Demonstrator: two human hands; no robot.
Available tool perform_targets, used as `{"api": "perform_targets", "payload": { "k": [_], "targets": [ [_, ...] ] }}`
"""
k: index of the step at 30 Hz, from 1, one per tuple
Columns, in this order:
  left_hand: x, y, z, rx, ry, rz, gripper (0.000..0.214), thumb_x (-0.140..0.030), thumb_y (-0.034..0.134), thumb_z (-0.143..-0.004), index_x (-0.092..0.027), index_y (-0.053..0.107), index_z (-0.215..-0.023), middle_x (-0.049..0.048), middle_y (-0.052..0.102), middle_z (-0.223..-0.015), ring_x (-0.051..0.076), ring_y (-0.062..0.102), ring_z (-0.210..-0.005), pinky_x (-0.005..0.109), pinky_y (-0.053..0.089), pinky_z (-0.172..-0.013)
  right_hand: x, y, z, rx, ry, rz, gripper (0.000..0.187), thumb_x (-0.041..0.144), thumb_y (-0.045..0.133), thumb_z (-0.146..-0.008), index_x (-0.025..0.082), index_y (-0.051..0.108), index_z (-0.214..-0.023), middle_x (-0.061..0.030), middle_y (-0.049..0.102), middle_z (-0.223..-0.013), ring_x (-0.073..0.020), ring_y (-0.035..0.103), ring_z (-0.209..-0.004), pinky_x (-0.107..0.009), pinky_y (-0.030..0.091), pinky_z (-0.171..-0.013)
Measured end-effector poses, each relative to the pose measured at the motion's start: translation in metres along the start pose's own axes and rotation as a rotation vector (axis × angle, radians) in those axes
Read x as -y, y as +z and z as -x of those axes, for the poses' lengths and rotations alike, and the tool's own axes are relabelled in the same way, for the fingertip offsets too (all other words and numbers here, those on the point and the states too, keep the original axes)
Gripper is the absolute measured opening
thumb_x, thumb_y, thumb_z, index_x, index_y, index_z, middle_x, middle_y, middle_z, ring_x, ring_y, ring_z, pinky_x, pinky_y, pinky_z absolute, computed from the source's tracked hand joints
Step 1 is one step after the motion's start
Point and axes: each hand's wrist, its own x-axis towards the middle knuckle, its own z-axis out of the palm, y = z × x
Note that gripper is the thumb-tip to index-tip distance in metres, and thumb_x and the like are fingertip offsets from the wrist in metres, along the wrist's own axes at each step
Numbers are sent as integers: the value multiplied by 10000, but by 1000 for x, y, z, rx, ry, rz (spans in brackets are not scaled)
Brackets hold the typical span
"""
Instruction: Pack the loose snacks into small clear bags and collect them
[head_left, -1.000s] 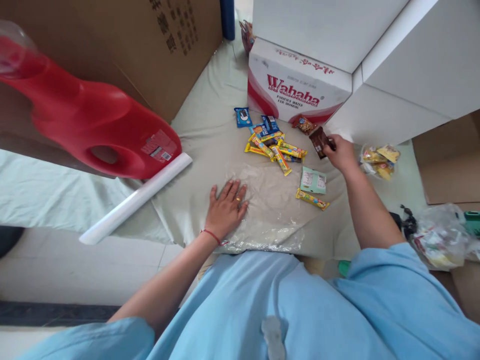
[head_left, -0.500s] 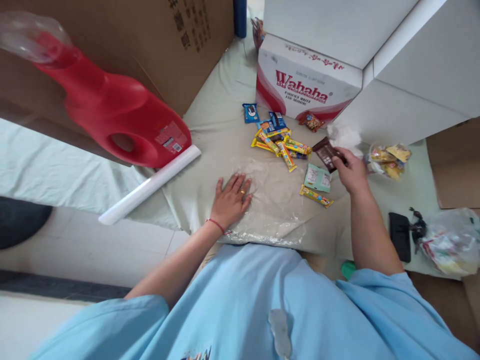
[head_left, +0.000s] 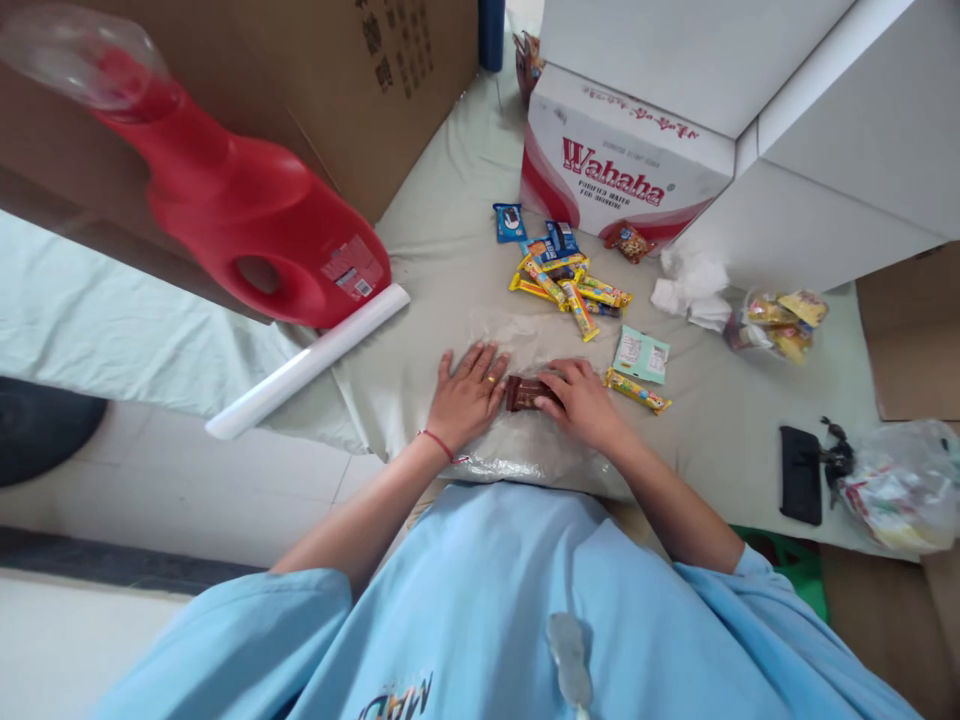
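My left hand (head_left: pixel 469 392) lies flat, fingers spread, on a clear plastic sheet (head_left: pixel 525 440) spread over the pale green cloth (head_left: pixel 442 250). My right hand (head_left: pixel 581 402) is closed on a brown snack bar (head_left: pixel 523 392), holding it down on the plastic right beside my left fingers. Beyond my hands lies a heap of yellow and blue snack packets (head_left: pixel 566 280). A mint-green sachet (head_left: pixel 641 353) and a single yellow bar (head_left: pixel 636 391) lie to the right of my right hand.
A big red jug (head_left: pixel 247 215) and a white roll (head_left: pixel 307 362) lie at left. Brown cardboard (head_left: pixel 375 80) stands behind, a Wahaha carton (head_left: pixel 622 170) and white boxes at back right. Crumpled tissue (head_left: pixel 690 285), a bag of sweets (head_left: pixel 776 320), a black case (head_left: pixel 799 488) and a plastic bag (head_left: pixel 896 490) are at right.
My right hand brought the brown bar from beside the Wahaha carton back and down onto the plastic next to my left hand. The left hand stayed flat in place.
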Motion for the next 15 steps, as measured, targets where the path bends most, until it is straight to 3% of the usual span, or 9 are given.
{"api": "perform_targets", "payload": {
  "k": [4, 10, 15],
  "targets": [
    [1, 3, 0, -11, 4, -2, 581, -412, 288, -1134, -260, 479, -1661, 107, 392, -1772, 312, 340, -1660, 677, 102, -1347, 4, 1, 2, 70, -27, 58, 619, 322, 751, -973, 196, 597, -1558, -177, 650, -1502, -403, 457, -1448, -611, 414, -1204],
    [1, 4, 1, -12, -1, 5, 578, -429, 296, -1135, -289, 463, -1670, 95, 387, -1776, 306, 330, -1665, 668, 70, -1355, -2, 2, 1, 96, -4, 106, 566, 238, 685, -986, 171, 611, -1543, -194, 686, -1427, -396, 486, -1413, -590, 427, -1186],
    [1, 4, 1, -10, 0, 1, 593, -436, 283, -1137, -273, 433, -1687, 106, 376, -1780, 309, 322, -1668, 678, 77, -1350, -14, -9, 4, 18, -15, 70, 584, 245, 692, -962, 190, 620, -1539, -186, 678, -1431, -397, 489, -1381, -590, 442, -1169]
  ]
}}
